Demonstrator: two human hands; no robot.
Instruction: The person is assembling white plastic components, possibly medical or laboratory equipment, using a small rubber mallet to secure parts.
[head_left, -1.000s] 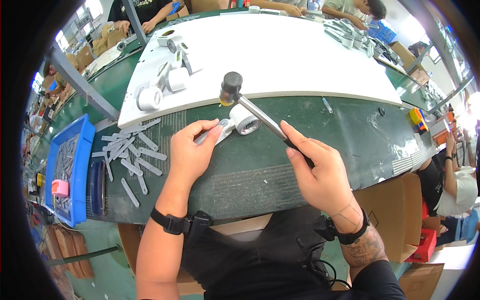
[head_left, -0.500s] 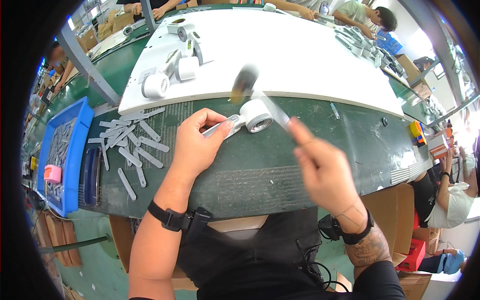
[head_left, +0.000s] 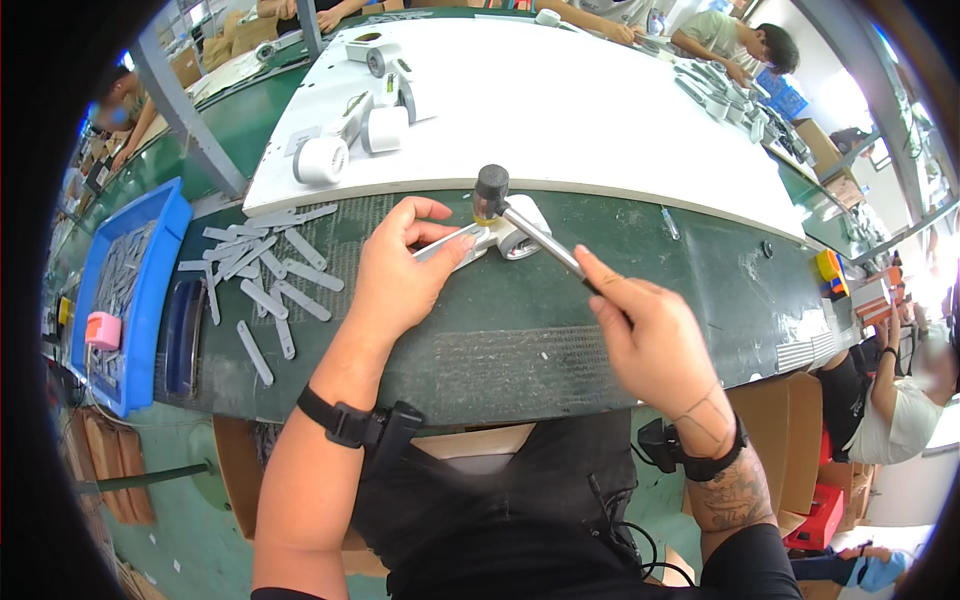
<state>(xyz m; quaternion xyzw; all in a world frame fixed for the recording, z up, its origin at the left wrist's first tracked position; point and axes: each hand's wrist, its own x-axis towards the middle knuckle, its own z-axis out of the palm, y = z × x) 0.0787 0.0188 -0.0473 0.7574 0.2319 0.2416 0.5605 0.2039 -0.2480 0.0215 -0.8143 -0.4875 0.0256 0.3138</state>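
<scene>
My left hand [head_left: 398, 275] is closed around the grey handle of a white part with a round, hollow head [head_left: 533, 212], pressing it to the green tabletop. In my right hand [head_left: 650, 345] is a mallet [head_left: 545, 243], gripped by its dark handle end with the metal shaft slanting up to the left. Its head, black above and amber below, is against or just over the handle beside the round head, close to my left fingertips. The mallet head hides the spot beneath it, so contact cannot be confirmed.
Loose grey strips [head_left: 262, 262] lie left of my left hand, beside a blue bin [head_left: 160, 290] of similar strips with a pink object [head_left: 103, 330]. Several similar parts [head_left: 322, 160] stand on a raised white board [head_left: 560, 110]. Co-workers handle grey parts [head_left: 715, 92] at its far side.
The mallet head, blurred and higher beyond the part before, has come down onto or near its handle. My left hand keeps its hold on the part.
</scene>
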